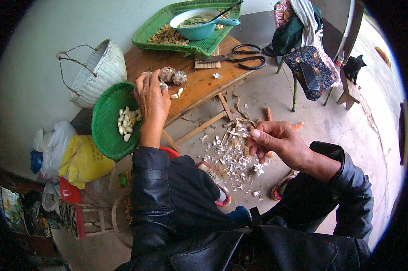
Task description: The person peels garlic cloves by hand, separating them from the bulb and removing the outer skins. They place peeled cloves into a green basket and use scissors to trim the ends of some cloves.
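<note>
My left hand reaches over the left end of the wooden table, its fingertips at a small group of garlic bulbs; whether it grips one is hidden behind the fingers. White garlic cloves lie on the wood just right of it. A green woven basket with peeled garlic cloves inside stands beside my left wrist. My right hand is raised over the floor, thumb against the curled fingers; I cannot tell if something small is between them. Garlic skins are strewn on the floor below.
Large black-handled scissors lie on cardboard near a green woven tray of peanuts, which holds a blue-handled bowl of food. A white woven basket leans at the wall. A cloth-covered chair bears a phone; a black cat is nearby.
</note>
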A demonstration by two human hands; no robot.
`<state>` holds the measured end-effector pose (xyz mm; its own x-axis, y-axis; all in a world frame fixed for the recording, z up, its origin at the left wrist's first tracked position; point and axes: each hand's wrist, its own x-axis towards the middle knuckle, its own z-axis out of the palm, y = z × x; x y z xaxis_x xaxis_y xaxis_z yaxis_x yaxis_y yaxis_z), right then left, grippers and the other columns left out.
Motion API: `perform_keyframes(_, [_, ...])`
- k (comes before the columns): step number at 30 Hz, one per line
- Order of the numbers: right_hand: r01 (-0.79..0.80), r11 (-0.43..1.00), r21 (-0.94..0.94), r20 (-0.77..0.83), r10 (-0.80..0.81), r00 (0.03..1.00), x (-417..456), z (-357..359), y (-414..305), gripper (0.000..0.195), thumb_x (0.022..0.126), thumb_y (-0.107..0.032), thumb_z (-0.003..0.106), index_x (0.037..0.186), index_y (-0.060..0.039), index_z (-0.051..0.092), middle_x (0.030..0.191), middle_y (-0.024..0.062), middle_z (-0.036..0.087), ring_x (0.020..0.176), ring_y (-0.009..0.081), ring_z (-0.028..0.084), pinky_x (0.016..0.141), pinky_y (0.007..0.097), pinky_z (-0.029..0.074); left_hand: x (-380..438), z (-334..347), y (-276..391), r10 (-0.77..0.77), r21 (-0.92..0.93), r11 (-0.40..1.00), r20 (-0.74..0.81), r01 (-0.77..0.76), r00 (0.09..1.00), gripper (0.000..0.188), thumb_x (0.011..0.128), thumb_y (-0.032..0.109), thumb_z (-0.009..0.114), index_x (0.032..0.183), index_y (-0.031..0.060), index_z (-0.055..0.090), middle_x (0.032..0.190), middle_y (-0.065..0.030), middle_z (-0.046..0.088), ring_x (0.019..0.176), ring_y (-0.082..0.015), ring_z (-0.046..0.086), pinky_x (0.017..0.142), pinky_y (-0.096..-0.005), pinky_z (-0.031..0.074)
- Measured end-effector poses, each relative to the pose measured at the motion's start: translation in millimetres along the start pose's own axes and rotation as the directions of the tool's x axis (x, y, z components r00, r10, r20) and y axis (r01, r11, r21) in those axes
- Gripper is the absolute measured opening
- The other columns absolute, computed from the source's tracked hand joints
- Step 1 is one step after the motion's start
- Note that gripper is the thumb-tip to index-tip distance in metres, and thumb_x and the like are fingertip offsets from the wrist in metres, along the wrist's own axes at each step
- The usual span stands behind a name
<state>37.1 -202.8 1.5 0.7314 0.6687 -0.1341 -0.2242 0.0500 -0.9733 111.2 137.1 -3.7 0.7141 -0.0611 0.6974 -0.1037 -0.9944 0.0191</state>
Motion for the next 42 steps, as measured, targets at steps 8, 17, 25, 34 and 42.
perform_keyframes(8, [-0.025,1.000,-0.010,-0.008,0.025,1.000,0,-2,0,0.039,0.100,-0.038,0.055,0.092,-0.0013,0.064,0.081,0.0039,0.067,0.069,0.0084,0.063,0.062,0.0236,0.054,22,28,-5,0.048,0.131,0.989,0.130,-0.066,0.990,0.055,0.083,0.016,0.069,0.133,0.0010,0.052,0.138,-0.0215,0.053,0.137,-0.0368,0.037,0.112,-0.0443,0.032])
perform_keyframes(17, [-0.012,1.000,-0.015,0.000,0.012,1.000,2,1,2,0.037,0.101,-0.038,0.054,0.094,-0.0025,0.064,0.082,0.0057,0.069,0.067,0.0085,0.063,0.061,0.0231,0.051,28,27,-5,0.017,-0.055,0.998,-0.119,-0.023,0.993,0.054,0.074,0.002,0.075,0.125,0.0042,0.056,0.119,-0.0162,0.057,0.118,-0.0370,0.048,0.104,-0.0465,0.037])
perform_keyframes(25, [0.100,0.995,0.025,-0.075,-0.098,0.992,3,-4,7,0.026,0.096,-0.026,0.065,0.101,-0.0006,0.063,0.082,0.0027,0.065,0.067,0.0053,0.059,0.057,0.0185,0.049,-18,-42,77,-0.244,-0.876,0.420,0.141,0.236,0.959,0.050,0.080,0.006,0.077,0.126,0.0031,0.055,0.122,-0.0081,0.055,0.110,-0.0184,0.057,0.093,-0.0317,0.048])
perform_keyframes(34, [0.186,0.980,0.067,-0.104,-0.178,0.979,3,-3,8,0.028,0.091,-0.021,0.072,0.108,0.0008,0.067,0.094,0.0043,0.069,0.078,0.0082,0.063,0.067,0.0233,0.055,-92,-57,144,-0.042,-0.912,0.129,0.388,0.390,0.921,0.061,0.081,0.000,0.077,0.134,-0.0005,0.047,0.130,-0.0131,0.050,0.119,-0.0219,0.054,0.100,-0.0341,0.047])
perform_keyframes(42, [0.335,0.925,-0.177,-0.111,-0.357,0.928,6,-5,16,0.025,0.088,-0.016,0.074,0.105,0.0016,0.067,0.093,0.0042,0.066,0.081,0.0088,0.064,0.069,0.0237,0.054,-89,-63,144,0.094,-0.800,0.592,0.189,0.098,0.977,0.058,0.078,0.001,0.076,0.132,-0.0003,0.053,0.128,-0.0147,0.055,0.115,-0.0253,0.056,0.098,-0.0366,0.046])
